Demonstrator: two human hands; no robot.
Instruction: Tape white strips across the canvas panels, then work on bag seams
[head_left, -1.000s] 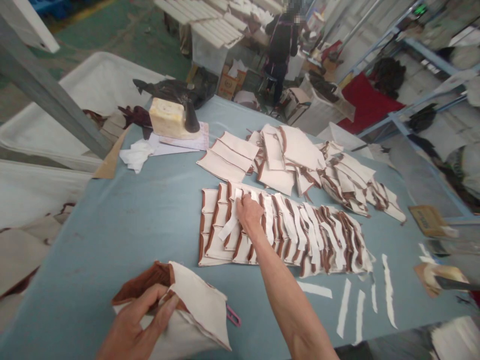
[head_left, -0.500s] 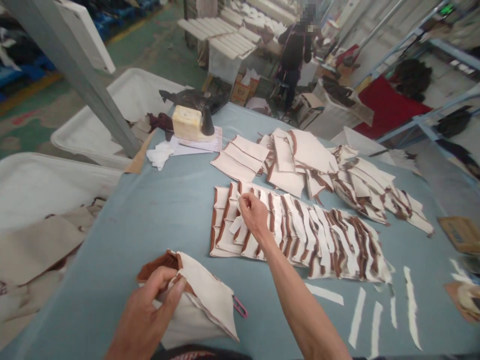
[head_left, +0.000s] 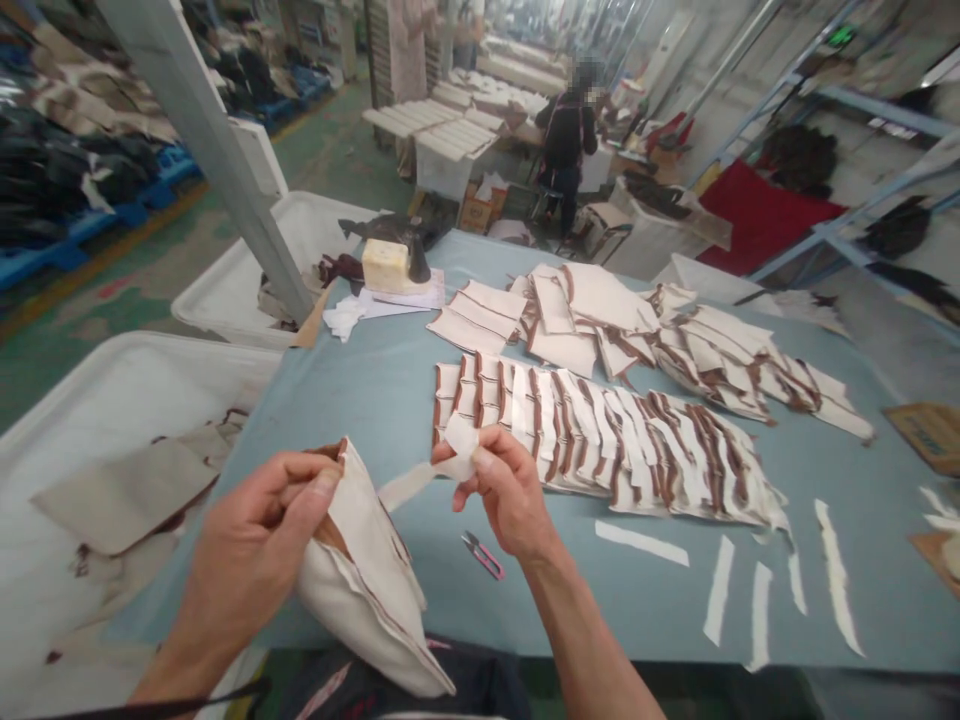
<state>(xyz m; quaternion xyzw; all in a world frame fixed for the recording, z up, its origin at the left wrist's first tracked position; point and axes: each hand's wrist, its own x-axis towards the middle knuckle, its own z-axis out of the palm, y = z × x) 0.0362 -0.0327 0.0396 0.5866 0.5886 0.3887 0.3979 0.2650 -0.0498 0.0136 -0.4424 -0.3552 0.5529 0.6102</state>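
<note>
My left hand point(head_left: 274, 520) pinches the brown-lined upper edge of a cream fabric piece point(head_left: 367, 570), which hangs tilted over the table's front edge by my lap. Between the fingertips of my right hand point(head_left: 506, 485) is a white strip point(head_left: 409, 487), its upper end folded over and its tail trailing left toward the fabric piece. Whether the tail touches the fabric I cannot tell. Pink-handled thread snips point(head_left: 484, 555) lie on the table below my right hand. Behind it stretches an overlapping row of cream pieces with brown edges point(head_left: 559, 415), several white strips laid on them.
More cream pieces point(head_left: 600, 300) are heaped at the back of the blue-green table point(head_left: 360, 390). Loose white strips point(head_left: 720, 590) lie front right. A yellowish block point(head_left: 385, 267) and a dark cone sit back left. White bins point(head_left: 135, 375) and a metal post point(head_left: 225, 160) stand left. A co-worker point(head_left: 566, 140) is beyond.
My right hand has come from the row toward me, carrying a white strip. My left hand has lifted the fabric piece and tilted it toward my lap. The snips now show fully.
</note>
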